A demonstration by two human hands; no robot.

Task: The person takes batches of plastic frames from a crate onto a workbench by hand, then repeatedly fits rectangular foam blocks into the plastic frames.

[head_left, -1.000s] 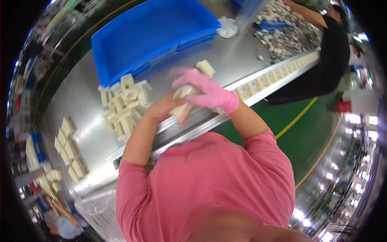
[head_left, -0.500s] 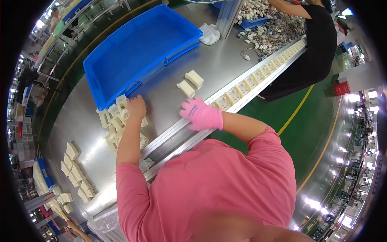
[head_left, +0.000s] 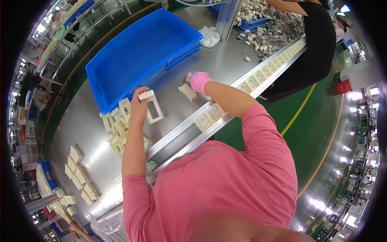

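My left hand point(head_left: 140, 104) grips a white rectangular frame point(head_left: 154, 108) by its top end, raised over the metal table. A heap of similar cream plastic frames point(head_left: 117, 121) lies beside my left forearm. My right hand point(head_left: 198, 82), in a pink glove, is curled down over the spot where one of two cream blocks lay; whatever is under its fingers is hidden. The other cream block point(head_left: 187, 92) rests on the table just left of the glove. Beneath my right forearm runs a metal channel point(head_left: 177, 130) carrying a row of square cream pieces point(head_left: 209, 117).
A large blue tray point(head_left: 133, 64) stands at the back left, with a white cloth point(head_left: 209, 37) by its corner. Stacked cream pieces point(head_left: 80, 175) sit at the far left. Wired connectors point(head_left: 268, 40) are piled at the back right, near a person in black point(head_left: 320, 48).
My left hand has lifted a white frame from beside the heap. My right hand has moved up from the channel onto the blocks. The channel's cream pieces now reach farther down toward the lower left.
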